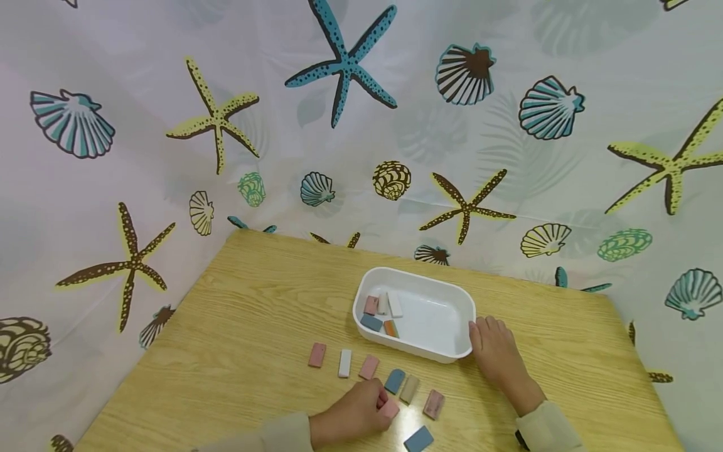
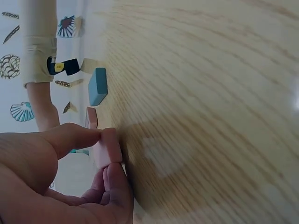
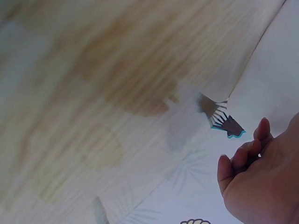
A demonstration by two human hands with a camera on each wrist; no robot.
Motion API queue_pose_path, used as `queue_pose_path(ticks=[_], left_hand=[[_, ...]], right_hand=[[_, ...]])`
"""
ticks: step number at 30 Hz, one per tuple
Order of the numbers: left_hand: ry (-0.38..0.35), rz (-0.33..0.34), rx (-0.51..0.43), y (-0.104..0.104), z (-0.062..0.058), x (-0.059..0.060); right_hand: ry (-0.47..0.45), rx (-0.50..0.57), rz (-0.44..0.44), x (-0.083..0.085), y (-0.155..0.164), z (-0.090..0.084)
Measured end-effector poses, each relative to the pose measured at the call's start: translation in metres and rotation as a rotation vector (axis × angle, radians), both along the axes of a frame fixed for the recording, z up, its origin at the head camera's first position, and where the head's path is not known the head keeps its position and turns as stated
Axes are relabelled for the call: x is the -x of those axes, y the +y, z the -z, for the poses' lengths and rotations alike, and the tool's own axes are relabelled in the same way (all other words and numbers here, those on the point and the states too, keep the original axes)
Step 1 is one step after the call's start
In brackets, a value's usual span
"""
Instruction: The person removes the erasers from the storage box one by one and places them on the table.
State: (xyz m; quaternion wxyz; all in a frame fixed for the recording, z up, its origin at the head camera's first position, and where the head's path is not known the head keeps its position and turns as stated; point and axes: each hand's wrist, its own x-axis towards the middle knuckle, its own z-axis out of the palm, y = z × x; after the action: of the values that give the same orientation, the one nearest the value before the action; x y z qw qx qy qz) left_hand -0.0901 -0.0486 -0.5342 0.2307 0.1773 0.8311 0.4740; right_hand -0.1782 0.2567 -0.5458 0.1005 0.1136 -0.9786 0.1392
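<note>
My left hand (image 1: 360, 408) pinches a pink eraser (image 2: 106, 148) between thumb and fingertips, close over the wooden table. Just beyond it in the head view lie a blue eraser (image 1: 395, 380) with a rounded end and a tan eraser (image 1: 409, 389). Another blue eraser (image 1: 418, 439) is nearer me, with a dull pink one (image 1: 433, 404) to the right. My right hand (image 1: 497, 349) rests at the right end of a white tray (image 1: 415, 346), thumb against the rim. In the right wrist view its fingers (image 3: 225, 172) are loosely bent.
Inside the tray, several erasers, among them a striped one (image 1: 391, 328), sit toward the left. Left of the loose blue eraser, a row holds a pink eraser (image 1: 369, 367), a white one (image 1: 345, 363) and a reddish one (image 1: 317, 355). A patterned curtain (image 1: 271, 125) surrounds the table (image 1: 254, 301).
</note>
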Motion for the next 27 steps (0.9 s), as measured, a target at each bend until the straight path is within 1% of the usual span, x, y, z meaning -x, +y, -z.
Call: queue_pose_path(ticks=[2,9,12,15,17,20,21,23,24,26,27], left_hand=[[0.018,0.008,0.011,0.001,0.001,-0.001],[0.129,0.056,0.097,0.002,0.0,-0.004],[0.168,0.075,0.111,0.001,-0.003,-0.005],[0.185,0.089,0.104,0.0,-0.008,-0.005],[0.165,0.094,0.079,0.002,-0.015,-0.002],[0.075,0.064,0.021,0.006,-0.032,0.009],[0.051,0.042,0.002,0.007,-0.039,0.015],[-0.025,-0.024,-0.037,0.009,-0.053,0.027],[-0.066,-0.057,-0.067,0.009,-0.061,0.033],[-0.125,-0.115,-0.124,0.009,-0.073,0.047],[-0.164,-0.141,-0.167,0.008,-0.079,0.054]], right_hand=[[-0.002,-0.002,0.001,0.0,0.0,0.001],[0.003,-0.001,-0.003,-0.001,0.0,0.0],[0.001,0.001,-0.005,-0.001,0.0,-0.002],[-0.001,0.0,-0.009,-0.001,0.0,-0.003],[0.0,0.0,-0.009,-0.001,0.001,-0.003],[0.004,-0.001,-0.005,-0.001,0.001,-0.004],[0.005,0.001,-0.004,-0.001,0.001,-0.004],[0.001,0.015,-0.006,0.0,0.002,-0.005],[-0.003,0.016,-0.006,0.0,0.002,-0.004],[-0.009,0.02,-0.006,0.001,0.001,-0.003],[-0.011,0.02,-0.006,0.001,0.001,-0.003]])
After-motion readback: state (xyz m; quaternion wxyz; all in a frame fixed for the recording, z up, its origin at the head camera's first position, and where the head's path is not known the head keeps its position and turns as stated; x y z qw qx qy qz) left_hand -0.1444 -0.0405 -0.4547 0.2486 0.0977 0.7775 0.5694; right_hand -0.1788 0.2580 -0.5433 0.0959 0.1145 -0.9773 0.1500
